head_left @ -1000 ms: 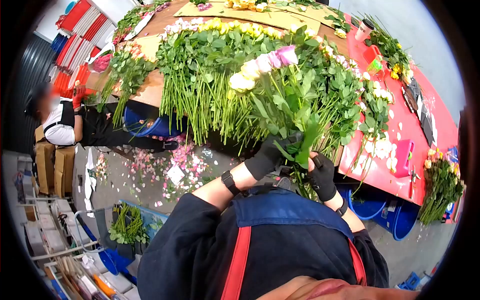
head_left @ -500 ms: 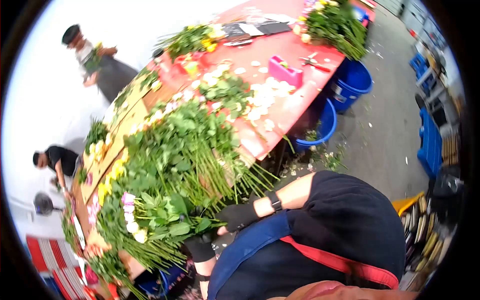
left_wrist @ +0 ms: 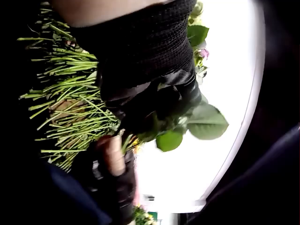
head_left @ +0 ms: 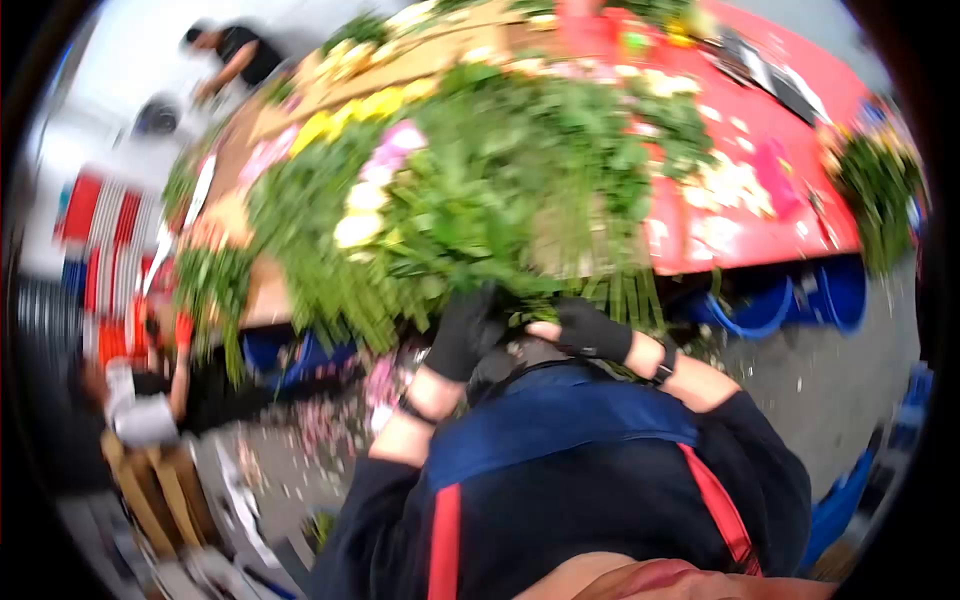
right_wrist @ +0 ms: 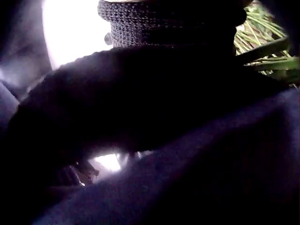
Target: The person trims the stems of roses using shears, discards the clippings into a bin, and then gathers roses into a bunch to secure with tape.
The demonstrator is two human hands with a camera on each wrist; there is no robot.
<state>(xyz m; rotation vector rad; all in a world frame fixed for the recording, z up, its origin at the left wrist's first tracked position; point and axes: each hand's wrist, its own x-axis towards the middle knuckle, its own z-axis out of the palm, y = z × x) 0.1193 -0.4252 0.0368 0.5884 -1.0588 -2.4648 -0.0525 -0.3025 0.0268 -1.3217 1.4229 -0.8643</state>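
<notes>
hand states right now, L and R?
Left hand: closed, holding the bunch of roses by its stems.
Right hand: close by the left; can't tell if open or closed, fingers blurred and partly hidden.

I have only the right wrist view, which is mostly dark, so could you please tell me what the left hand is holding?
Observer: In the head view, the left hand grips a bunch of roses with cream to mauve blooms.
Operator: Thank you; and where is the right hand relative to it?
Observer: The right hand is close beside it, thumb towards it; I can't tell whether it grips anything.
Operator: What stands further over on the person's right?
Observer: Blue buckets stand below the edge of the red tabletop.
</notes>
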